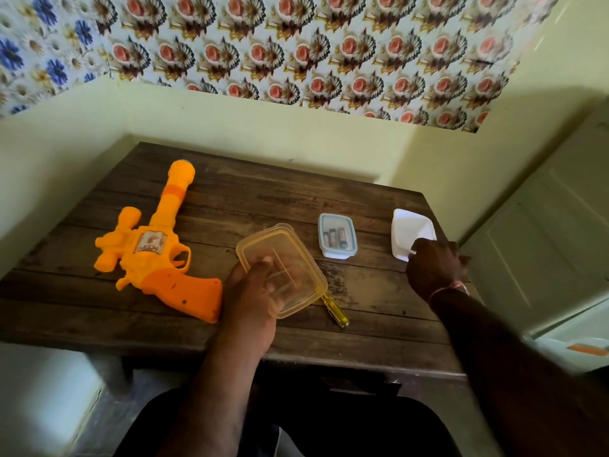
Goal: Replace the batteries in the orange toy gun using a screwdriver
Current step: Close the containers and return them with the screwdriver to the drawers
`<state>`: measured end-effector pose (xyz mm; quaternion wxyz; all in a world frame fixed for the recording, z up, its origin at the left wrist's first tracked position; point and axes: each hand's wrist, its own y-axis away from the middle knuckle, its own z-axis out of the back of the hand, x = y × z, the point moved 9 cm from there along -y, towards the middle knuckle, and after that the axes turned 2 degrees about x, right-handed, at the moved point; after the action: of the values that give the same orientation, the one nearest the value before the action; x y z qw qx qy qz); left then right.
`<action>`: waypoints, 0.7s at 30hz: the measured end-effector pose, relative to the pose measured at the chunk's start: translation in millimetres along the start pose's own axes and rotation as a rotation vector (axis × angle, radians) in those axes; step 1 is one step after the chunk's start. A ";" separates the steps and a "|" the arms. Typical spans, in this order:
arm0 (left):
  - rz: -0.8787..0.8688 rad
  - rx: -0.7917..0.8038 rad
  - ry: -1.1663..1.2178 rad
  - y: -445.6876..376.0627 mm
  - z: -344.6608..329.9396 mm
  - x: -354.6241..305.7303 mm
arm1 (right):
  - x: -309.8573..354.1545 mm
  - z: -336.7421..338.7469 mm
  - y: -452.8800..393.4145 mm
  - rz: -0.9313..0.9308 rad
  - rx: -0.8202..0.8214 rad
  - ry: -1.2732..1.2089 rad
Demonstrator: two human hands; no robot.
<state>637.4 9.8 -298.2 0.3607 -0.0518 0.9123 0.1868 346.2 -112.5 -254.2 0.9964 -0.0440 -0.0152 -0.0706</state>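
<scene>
The orange toy gun (155, 249) lies on its side at the left of the wooden table (250, 196), barrel pointing away. My left hand (253, 291) grips a clear yellowish plastic container (286, 258), tilted above the table's middle. Under that container a yellow-handled screwdriver (336, 313) lies on the wood, its shaft hidden. A small clear box with a pale blue rim (337, 235) holds several batteries. At the right edge, my right hand (435, 268) pinches the near corner of a white square dish (412, 230).
The table stands in a corner against cream walls with floral wallpaper above. A pale door or cabinet (553, 232) is to the right. My lap shows below the table's front edge.
</scene>
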 end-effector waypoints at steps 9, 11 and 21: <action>-0.020 -0.037 -0.063 2.1 5.0 -18.3 | 90.4 70.4 103.9 0.514 -0.363 -0.376; -0.021 -0.049 -0.054 3.7 6.2 -21.9 | 123.6 79.3 133.9 0.682 -0.341 -0.335; 0.024 0.135 0.002 24.7 -5.9 -46.1 | 169.7 69.3 179.7 0.914 -0.234 -0.266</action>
<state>661.8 28.5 -255.6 0.3601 -0.0166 0.9238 0.1291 538.0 47.3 -194.4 0.9033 -0.1665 -0.1132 0.3789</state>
